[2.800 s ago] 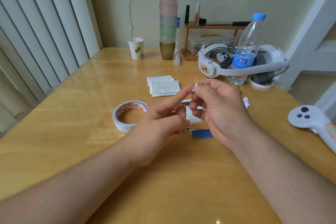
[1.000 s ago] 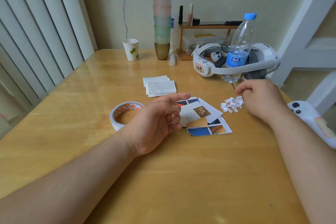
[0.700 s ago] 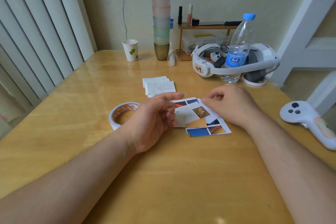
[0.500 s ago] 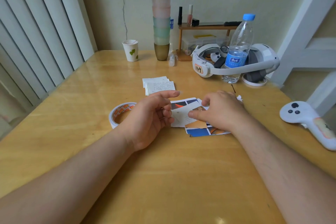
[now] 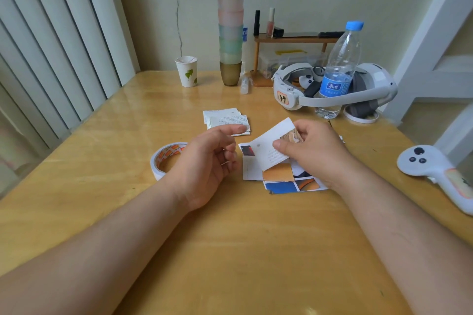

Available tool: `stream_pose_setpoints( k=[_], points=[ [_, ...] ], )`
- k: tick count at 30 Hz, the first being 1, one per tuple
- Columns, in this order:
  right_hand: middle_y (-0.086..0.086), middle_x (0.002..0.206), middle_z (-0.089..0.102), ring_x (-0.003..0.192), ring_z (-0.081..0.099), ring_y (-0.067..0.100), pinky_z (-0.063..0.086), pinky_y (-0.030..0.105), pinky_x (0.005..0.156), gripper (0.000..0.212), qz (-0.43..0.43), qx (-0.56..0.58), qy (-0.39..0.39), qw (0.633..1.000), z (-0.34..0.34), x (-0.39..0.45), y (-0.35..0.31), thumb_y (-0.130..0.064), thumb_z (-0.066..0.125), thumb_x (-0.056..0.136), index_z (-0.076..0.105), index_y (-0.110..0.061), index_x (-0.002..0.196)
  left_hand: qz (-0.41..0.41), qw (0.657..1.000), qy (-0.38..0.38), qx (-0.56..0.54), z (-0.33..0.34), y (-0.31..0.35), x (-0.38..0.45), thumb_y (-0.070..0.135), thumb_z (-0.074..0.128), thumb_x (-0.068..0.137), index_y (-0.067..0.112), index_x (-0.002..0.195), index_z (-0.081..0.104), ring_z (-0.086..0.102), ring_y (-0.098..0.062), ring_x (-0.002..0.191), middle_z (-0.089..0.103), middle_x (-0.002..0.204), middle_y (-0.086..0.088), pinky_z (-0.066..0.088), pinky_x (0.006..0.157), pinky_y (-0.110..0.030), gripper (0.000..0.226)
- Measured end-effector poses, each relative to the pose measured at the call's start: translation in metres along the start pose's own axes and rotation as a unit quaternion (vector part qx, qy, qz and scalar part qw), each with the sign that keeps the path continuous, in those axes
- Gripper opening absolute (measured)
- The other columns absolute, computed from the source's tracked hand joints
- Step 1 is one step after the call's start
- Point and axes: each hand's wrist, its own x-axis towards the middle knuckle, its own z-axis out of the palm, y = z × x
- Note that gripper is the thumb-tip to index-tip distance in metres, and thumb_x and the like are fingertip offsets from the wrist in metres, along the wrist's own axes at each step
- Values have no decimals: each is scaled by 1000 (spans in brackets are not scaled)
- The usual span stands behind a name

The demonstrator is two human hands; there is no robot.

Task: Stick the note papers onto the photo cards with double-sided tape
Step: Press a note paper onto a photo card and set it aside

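Observation:
My right hand (image 5: pixel 316 152) pinches a white paper (image 5: pixel 270 147) with printed lines and holds it tilted just above the pile of photo cards (image 5: pixel 280 178). A brownish picture shows behind the paper at my fingers. My left hand (image 5: pixel 204 161) hovers to the left of the pile with its index finger stretched out and the other fingers loosely curled. A small pale bit, maybe tape, sits at that fingertip. The roll of double-sided tape (image 5: pixel 163 158) lies flat, partly behind my left hand. A stack of note papers (image 5: pixel 225 117) lies farther back.
A water bottle (image 5: pixel 337 71) stands inside a white headset (image 5: pixel 291 100) at the back right. A white controller (image 5: pixel 435 171) lies near the right edge. A paper cup (image 5: pixel 186 71), a tall stack of cups (image 5: pixel 230 33) and a small wooden shelf (image 5: pixel 289 39) line the back.
My right hand dropped a scrap at the right, came back to the pile and lifted the white paper off it. My left hand stayed put with its index finger out.

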Motion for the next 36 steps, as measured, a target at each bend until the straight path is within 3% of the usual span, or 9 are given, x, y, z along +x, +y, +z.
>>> stream_pose_setpoints(
  k=[3,9,15,19,22,27,31,33,36],
  points=[
    [-4,89,80,64,70,5,52,24,60,7,19,74,-12,997,4,-6,-9,-18,74,94,76,-22,100,1,1000,-9,-2,2,1,-2,10,52,86,17,104,80,45,-13,67,48,75,1,42,70,-29,34],
    [10,82,79,63,68,18,52,25,54,12,74,204,-56,975,13,-17,-24,-6,64,96,74,-11,100,18,1000,-24,11,3,1,-4,14,55,78,20,99,82,46,-14,68,47,74,0,41,71,-31,35],
    [9,82,78,68,68,21,52,24,52,13,99,264,-47,958,15,-21,-30,-1,64,95,73,-11,100,128,975,-22,183,0,2,-11,16,60,80,25,104,82,42,-16,74,49,76,-1,38,71,-29,34],
    [13,95,80,72,69,19,53,23,51,18,97,261,-43,959,15,-22,-30,1,66,93,72,-9,106,229,912,-10,340,-2,4,-14,20,65,82,31,116,78,44,-9,80,44,88,3,39,77,-16,39],
    [15,92,79,71,69,19,54,24,54,15,101,270,-58,956,14,-22,-30,2,65,95,73,-7,104,272,872,-25,407,-6,5,-15,22,66,83,40,123,73,46,-5,90,46,98,2,39,83,-13,44],
    [14,78,73,63,67,20,53,26,50,14,105,296,-67,947,12,-24,-34,-3,58,99,71,-4,94,328,783,-32,528,-16,5,-15,39,60,88,40,134,68,47,-17,114,47,113,7,38,102,-28,47],
    [14,72,70,61,67,23,52,27,47,16,113,316,-61,940,10,-25,-37,-6,56,101,65,-5,88,389,664,-22,638,-17,9,-15,42,60,92,33,137,68,42,-17,108,48,119,2,35,99,-27,47],
    [14,71,70,60,67,23,52,27,46,15,115,318,-58,939,10,-26,-38,-7,56,102,63,-4,89,405,636,-15,657,-17,11,-15,43,60,94,32,137,69,43,-20,107,50,120,-4,38,98,-32,46],
    [13,67,70,56,67,22,50,25,45,18,114,310,-57,942,9,-27,-39,-7,56,102,64,-4,86,415,620,-3,666,-16,14,-16,45,60,95,32,135,71,47,-25,106,53,121,-8,44,98,-41,44]
  ],
)
